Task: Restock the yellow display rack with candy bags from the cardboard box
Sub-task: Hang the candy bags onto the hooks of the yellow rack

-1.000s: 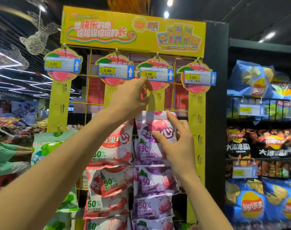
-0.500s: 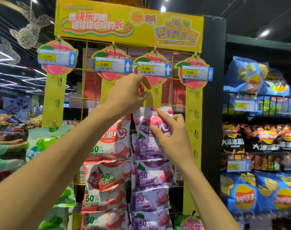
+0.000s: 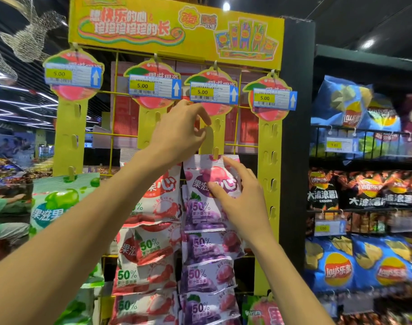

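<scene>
Since a second ago the right hand [image 3: 247, 202] has stopped pinching the purple candy bag [image 3: 200, 181] and slid a little down its face, and the bag's top edge now sits over a tab [image 3: 215, 151] of the yellow hanging strip [image 3: 208, 139]. In the head view, the only one, the left hand [image 3: 176, 137] is curled onto that strip, thumb and fingertips pinching it just above the tab. The right hand lies loose, with thumb and straight fingers flat on the bag's front; no finger can be seen tucked behind it. The bag hangs upright on the yellow display rack [image 3: 176, 26], long axis vertical, directly below the left pinch and touching the right hand, which is the nearer one. It looks seated, so both hands can probably let go. The cardboard box is out of view.
</scene>
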`<state>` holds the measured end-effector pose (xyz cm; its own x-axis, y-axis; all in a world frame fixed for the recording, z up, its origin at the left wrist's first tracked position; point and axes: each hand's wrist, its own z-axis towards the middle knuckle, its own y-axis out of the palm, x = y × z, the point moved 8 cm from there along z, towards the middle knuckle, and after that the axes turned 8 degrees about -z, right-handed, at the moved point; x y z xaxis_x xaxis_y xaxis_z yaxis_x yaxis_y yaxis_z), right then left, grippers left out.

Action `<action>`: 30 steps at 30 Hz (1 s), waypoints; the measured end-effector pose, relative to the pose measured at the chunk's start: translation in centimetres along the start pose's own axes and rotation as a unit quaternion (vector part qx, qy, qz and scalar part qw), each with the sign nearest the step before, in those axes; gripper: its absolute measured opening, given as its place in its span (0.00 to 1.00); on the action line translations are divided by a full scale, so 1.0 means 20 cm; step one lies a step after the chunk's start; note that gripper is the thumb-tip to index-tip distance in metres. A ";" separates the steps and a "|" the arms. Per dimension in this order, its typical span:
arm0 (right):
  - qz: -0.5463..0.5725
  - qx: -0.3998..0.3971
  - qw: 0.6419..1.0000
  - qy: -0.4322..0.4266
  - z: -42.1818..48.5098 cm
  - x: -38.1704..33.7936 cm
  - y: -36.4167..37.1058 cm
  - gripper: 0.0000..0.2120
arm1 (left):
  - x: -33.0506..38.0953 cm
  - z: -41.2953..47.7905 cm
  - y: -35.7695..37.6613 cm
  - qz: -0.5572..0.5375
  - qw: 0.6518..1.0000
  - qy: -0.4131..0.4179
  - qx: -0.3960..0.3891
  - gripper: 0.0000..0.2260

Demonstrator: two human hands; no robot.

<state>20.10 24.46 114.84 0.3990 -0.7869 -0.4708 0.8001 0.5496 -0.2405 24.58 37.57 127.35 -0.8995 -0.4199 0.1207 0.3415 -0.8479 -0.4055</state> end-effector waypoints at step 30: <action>-0.443 -0.065 0.894 -0.005 -0.24 0.20 -0.68 0.40 | 0.52 -0.51 0.45 0.197 0.964 0.158 -0.081 0.23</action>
<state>8.70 15.21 112.06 -0.3606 -0.9319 -0.0398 0.7453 -0.2623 -0.6130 15.61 28.92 115.79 -0.7554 -0.5575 -0.3444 0.6498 -0.5697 -0.5032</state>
